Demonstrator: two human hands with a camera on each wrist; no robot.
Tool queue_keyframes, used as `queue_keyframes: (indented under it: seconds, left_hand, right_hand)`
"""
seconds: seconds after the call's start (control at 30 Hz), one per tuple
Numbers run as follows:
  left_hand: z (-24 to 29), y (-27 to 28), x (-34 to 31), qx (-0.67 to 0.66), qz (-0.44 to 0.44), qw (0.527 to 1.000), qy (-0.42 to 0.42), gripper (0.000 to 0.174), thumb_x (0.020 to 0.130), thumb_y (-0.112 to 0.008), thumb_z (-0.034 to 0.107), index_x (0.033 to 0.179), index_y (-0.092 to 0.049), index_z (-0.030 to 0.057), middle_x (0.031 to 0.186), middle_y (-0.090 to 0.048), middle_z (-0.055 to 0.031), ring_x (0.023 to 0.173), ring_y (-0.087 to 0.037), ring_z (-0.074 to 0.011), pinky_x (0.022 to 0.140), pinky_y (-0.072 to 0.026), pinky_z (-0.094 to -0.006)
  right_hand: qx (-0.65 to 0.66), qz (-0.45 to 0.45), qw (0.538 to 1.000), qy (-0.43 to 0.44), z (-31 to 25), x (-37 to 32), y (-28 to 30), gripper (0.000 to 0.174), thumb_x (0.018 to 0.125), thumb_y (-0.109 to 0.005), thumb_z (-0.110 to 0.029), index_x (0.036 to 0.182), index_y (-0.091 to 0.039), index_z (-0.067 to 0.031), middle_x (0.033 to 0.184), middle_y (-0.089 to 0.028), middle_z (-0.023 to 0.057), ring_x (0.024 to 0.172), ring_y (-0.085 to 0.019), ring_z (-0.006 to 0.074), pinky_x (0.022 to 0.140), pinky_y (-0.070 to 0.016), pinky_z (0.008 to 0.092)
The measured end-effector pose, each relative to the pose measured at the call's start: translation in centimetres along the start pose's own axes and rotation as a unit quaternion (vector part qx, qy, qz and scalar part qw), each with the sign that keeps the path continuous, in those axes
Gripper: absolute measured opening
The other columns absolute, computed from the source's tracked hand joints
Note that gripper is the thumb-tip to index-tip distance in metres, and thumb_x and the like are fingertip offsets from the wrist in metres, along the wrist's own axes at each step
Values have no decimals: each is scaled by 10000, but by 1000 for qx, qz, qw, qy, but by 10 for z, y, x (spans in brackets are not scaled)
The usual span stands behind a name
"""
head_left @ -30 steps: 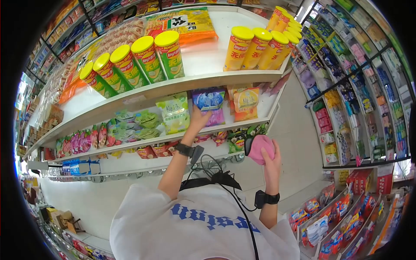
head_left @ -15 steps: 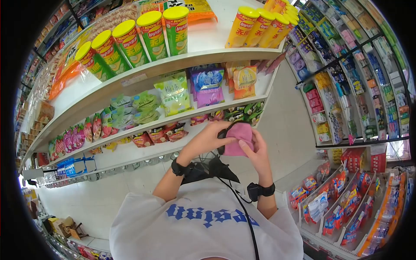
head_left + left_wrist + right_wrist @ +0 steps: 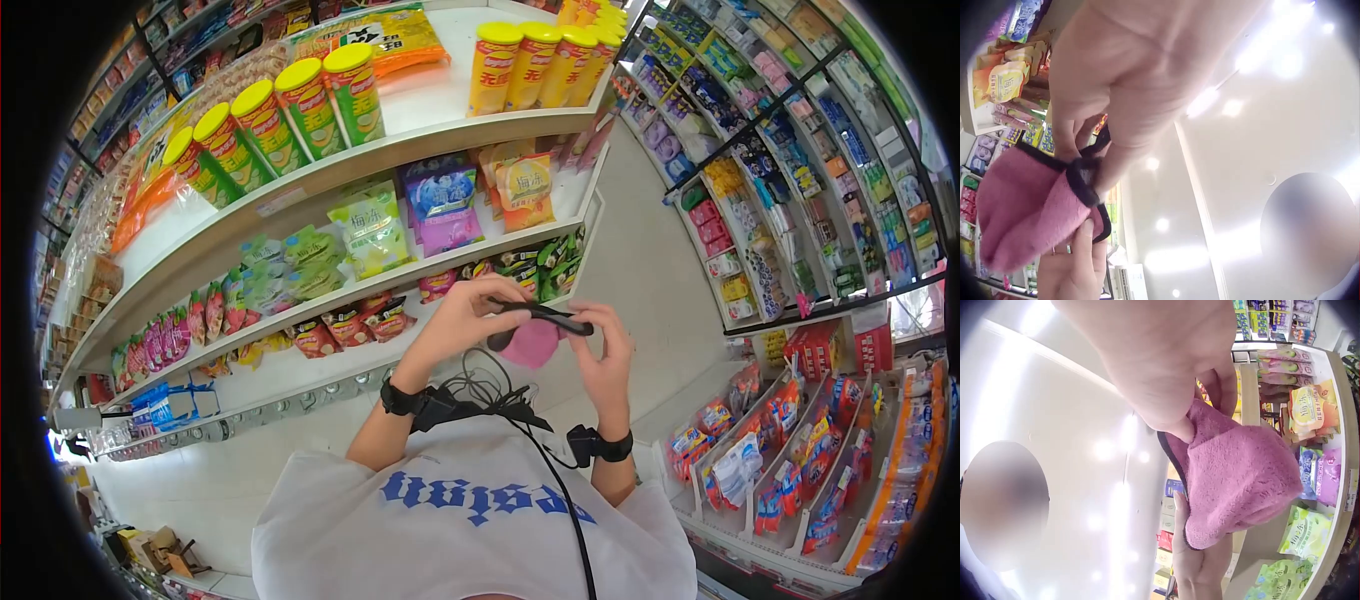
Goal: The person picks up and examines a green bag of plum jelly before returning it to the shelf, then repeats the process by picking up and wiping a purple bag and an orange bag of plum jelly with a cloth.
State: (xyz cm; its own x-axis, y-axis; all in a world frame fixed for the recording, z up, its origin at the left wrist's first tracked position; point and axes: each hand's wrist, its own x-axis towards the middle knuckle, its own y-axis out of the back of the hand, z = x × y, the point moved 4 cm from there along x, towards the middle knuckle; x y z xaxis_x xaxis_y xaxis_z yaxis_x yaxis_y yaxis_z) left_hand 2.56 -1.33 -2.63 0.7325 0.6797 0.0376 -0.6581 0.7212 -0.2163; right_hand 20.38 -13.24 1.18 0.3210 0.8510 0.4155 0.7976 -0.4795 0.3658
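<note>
A fuzzy pink cloth [image 3: 530,346] with black edging, shaped like a pouch, hangs between both hands in front of the chest. My left hand [image 3: 452,325] pinches the black edge at one side between thumb and fingers. On the other side my right hand [image 3: 606,352] grips the same edge. In the left wrist view the pink cloth [image 3: 1025,212] droops from its dark rim. The right wrist view shows the thumb tucked just inside the rim of the cloth [image 3: 1241,478], whose rounded closed end faces the shelf.
Ahead stands a white shelf [image 3: 440,132] with green chip cans [image 3: 352,98] and yellow ones [image 3: 494,75] on top. Below are a green candy bag [image 3: 370,235], a purple one [image 3: 447,212] and an orange one [image 3: 524,190]. Black cables [image 3: 490,385] loop near the chest.
My left hand has come back from the purple bag on the shelf to the pink cloth, which the right hand alone held before. The cloth's black edge is now stretched between both hands.
</note>
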Motion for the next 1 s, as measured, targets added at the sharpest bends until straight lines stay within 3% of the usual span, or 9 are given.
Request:
queue_keyframes:
  seconds: [0.1, 0.23, 0.33, 0.43, 0.63, 0.73, 0.77, 0.87, 1.0]
  left_hand:
    - [-8, -22, 19, 82, 97, 990, -66, 178, 860, -741, 3, 1034, -717, -26, 1228, -620, -99, 1097, -607, -154, 886, -527, -275]
    - [-3, -79, 43, 210, 90, 968, -101, 186, 830, -766, 51, 1010, -736, 16, 1247, -623, -71, 1133, -606, -183, 930, -506, -320]
    - [-11, -128, 65, 253, 51, 955, -149, 167, 830, -766, 56, 990, -735, 20, 1266, -628, -74, 1149, -598, -210, 982, -473, -354]
    - [-14, -170, 78, 251, 59, 956, -136, 149, 837, -767, 71, 969, -730, 14, 1218, -658, -104, 1172, -586, -232, 1005, -450, -365]
    - [-28, -210, 96, 209, 49, 976, -21, 214, 873, -745, 81, 1054, -707, -25, 1086, -667, -93, 1033, -613, -188, 890, -484, -319]
    - [-27, -219, 96, 223, 11, 974, -28, 272, 878, -738, 67, 1131, -681, -16, 1116, -648, -88, 1030, -605, -182, 895, -492, -318]
    - [-24, -222, 94, 247, 2, 967, -55, 352, 884, -727, 47, 1225, -650, 4, 1171, -622, -77, 1037, -597, -171, 928, -492, -322]
    - [-21, -218, 97, 216, 34, 976, -18, 385, 885, -711, 12, 1264, -639, 7, 1225, -595, -79, 1084, -588, -161, 976, -487, -311]
    - [-25, -200, 104, 53, 80, 995, -4, 482, 891, -669, -51, 1358, -555, -12, 1125, -652, -88, 1103, -628, -165, 997, -500, -310]
  right_hand:
    - [-50, -25, 993, 108, 2, -1, 34, 240, 762, -708, 34, 989, -688, -41, 947, -676, 77, 923, -650, 242, 1017, -459, 424]
    - [-47, -114, 981, 151, 14, -3, 81, 281, 726, -732, 7, 992, -704, -76, 896, -650, 55, 904, -635, 239, 1064, -420, 493]
    - [-69, -123, 971, 191, 27, 2, 115, 266, 722, -736, 6, 972, -696, -75, 849, -618, 53, 853, -616, 246, 1042, -439, 479]
    - [-45, -99, 980, 167, 54, 7, 146, 258, 715, -747, 5, 951, -677, -73, 819, -601, 47, 850, -595, 259, 1016, -445, 455]
    - [44, -103, 991, 71, 105, 14, 179, 338, 684, -786, 41, 968, -623, -44, 1020, -615, 99, 945, -591, 277, 869, -497, 369]
    - [119, -69, 988, 68, 117, 30, 179, 396, 699, -789, 51, 1030, -591, -36, 1135, -599, 120, 955, -604, 240, 806, -509, 336]
    - [194, -86, 977, 11, 134, 30, 171, 461, 733, -782, 41, 1137, -577, -41, 1041, -636, 93, 900, -613, 179, 779, -503, 315]
    - [211, -155, 958, -114, 141, 35, 167, 442, 755, -780, 15, 1163, -616, -17, 886, -642, 53, 814, -607, 132, 756, -496, 283]
    - [115, -286, 944, -118, 143, 39, 161, 378, 824, -770, -99, 1158, -646, 27, 853, -664, 49, 778, -588, 111, 755, -487, 276]
